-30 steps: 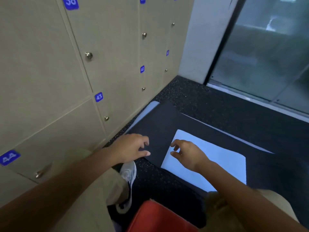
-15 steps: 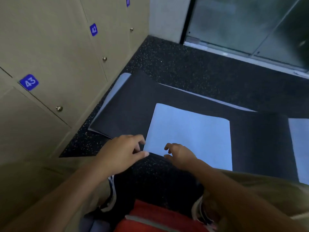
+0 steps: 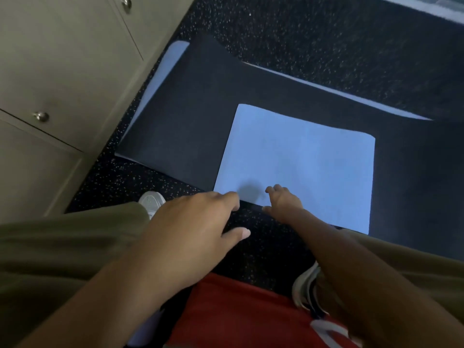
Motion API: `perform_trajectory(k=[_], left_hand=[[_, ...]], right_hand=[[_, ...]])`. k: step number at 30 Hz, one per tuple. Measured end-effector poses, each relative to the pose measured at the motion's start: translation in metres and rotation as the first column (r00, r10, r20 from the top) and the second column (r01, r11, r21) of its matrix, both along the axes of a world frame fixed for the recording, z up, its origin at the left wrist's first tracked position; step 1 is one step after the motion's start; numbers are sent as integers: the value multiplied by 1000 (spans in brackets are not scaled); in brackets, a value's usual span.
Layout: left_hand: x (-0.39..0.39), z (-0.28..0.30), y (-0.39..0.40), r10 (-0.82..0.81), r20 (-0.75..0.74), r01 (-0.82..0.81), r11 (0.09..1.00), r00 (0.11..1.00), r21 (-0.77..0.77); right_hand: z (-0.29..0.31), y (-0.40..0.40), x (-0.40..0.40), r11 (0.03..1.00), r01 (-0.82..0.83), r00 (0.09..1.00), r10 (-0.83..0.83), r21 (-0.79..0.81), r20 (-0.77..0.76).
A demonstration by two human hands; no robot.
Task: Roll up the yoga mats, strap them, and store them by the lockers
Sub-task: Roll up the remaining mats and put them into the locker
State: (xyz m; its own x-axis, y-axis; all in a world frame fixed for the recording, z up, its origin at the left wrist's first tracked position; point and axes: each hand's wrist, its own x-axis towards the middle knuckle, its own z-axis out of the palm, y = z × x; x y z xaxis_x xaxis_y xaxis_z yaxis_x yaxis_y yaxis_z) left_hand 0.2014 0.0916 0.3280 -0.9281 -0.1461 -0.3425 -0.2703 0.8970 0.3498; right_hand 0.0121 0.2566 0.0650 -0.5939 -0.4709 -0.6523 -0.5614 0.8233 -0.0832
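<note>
A black yoga mat (image 3: 190,116) with a light blue underside lies flat on the speckled floor next to the lockers. One end is folded over, so a light blue panel (image 3: 301,162) faces up in the middle. My left hand (image 3: 193,222) hovers at the panel's near left corner with fingers spread and relaxed. My right hand (image 3: 283,202) reaches to the panel's near edge, fingers loosely bent, fingertips at the blue surface. Neither hand holds anything. No strap is visible.
Beige lockers (image 3: 62,79) with round metal knobs line the left side. Dark speckled rubber floor (image 3: 326,38) stretches beyond the mat. My knees in olive trousers, white shoes (image 3: 152,200) and a red garment (image 3: 238,315) fill the bottom of the view.
The view has tilted down and moved closer to the mat. Both hands stay at the near edge of the blue panel, the left one now lower and nearer to me.
</note>
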Motion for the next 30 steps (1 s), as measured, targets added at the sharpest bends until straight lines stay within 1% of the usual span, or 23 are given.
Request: perform_trajectory(k=[4, 7, 10, 12, 16, 20, 25, 30], left_hand=[[-2, -16, 3, 16, 71, -15, 1000, 997, -17], [-7, -28, 3, 30, 95, -27, 999, 995, -29], [-13, -38, 5, 70, 93, -68, 997, 993, -23], [-15, -44, 6, 94, 122, -92, 996, 988, -19], [-19, -57, 5, 121, 178, -116, 992, 977, -40], [-28, -61, 10, 125, 204, -121, 992, 971, -32], [-37, -56, 24, 104, 202, -99, 994, 974, -34], [-44, -50, 30, 69, 209, -64, 998, 976, -29]], right_hand=[[-39, 1, -6, 998, -49, 998, 50, 43, -29], [-65, 4, -11, 987, -119, 990, 126, 103, -59], [-88, 18, -17, 975, -129, 986, 146, 179, -85], [-101, 27, -21, 972, -119, 983, 144, 201, -116], [-115, 30, -35, 972, -150, 970, 180, 179, -162], [-122, 35, -38, 977, -183, 964, 200, 107, -175], [-119, 45, -37, 982, -183, 980, 186, 40, -76], [-109, 55, -44, 994, -59, 992, 68, -87, 110]])
